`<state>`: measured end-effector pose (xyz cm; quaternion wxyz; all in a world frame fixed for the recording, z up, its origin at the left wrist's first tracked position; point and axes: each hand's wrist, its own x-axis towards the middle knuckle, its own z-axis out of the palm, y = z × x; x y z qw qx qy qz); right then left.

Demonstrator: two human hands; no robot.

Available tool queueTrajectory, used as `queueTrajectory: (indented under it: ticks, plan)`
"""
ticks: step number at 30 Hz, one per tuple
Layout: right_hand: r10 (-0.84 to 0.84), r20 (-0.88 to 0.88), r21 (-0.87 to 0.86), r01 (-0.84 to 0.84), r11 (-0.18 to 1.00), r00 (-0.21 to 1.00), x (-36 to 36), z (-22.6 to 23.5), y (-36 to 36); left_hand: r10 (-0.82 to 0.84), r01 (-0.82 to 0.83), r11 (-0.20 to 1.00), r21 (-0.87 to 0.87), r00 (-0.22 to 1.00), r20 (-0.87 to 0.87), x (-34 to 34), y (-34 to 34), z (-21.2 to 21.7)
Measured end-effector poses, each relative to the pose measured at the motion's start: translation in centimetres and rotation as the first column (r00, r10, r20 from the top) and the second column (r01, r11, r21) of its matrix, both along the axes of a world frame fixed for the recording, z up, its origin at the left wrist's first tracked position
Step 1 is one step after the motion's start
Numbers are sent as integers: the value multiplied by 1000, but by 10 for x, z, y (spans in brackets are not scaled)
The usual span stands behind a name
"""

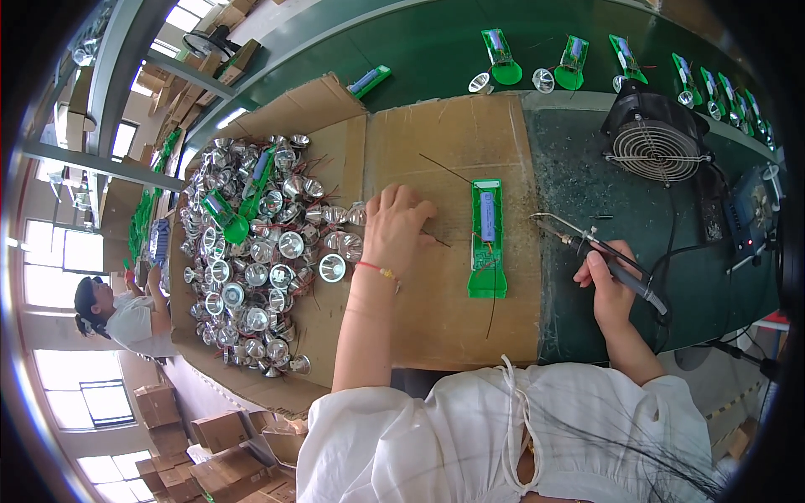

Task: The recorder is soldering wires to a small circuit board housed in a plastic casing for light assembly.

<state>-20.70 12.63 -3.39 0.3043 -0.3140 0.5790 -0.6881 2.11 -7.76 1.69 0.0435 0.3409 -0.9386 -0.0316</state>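
My right hand [610, 281] grips a soldering iron [625, 277] with a thin metal guide tube alongside, its tip pointing left toward the cardboard's edge. On the cardboard sheet [444, 335] between my hands lies a green plastic housing [486, 281] with a blue cylindrical battery cell [487, 216]. Thin dark wires stick out from its upper and lower ends. My left hand [396, 220] is left of the housing, fingers curled down beside the silver reflector cups [333, 267]. A short dark wire shows by its thumb; whatever the fingers pinch is hidden.
A cardboard box [335, 159] full of reflector cups stands at the left, two green housings on top. A black fan [662, 151] with a wire grille and a soldering station [749, 220] are at the right. Along the far bench lie several green housings [574, 63]. Another person [134, 314] sits far left.
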Motion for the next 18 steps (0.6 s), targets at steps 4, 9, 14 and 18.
queueTrajectory:
  ticks: [4,9,14,18]
  plan:
    - [-3,-8,2,3,1000,1000,1,4,0,-95,97,993,64,995,-29,0,-5,-13]
    - [44,39,-3,-44,999,998,7,4,8,315,-146,903,404,865,-390,-3,43,-3]
    - [193,35,37,-194,980,981,20,19,15,605,-125,620,774,705,-371,8,89,1]
    - [280,-98,36,-278,960,955,27,11,14,688,-145,541,828,643,-337,-2,98,-16]
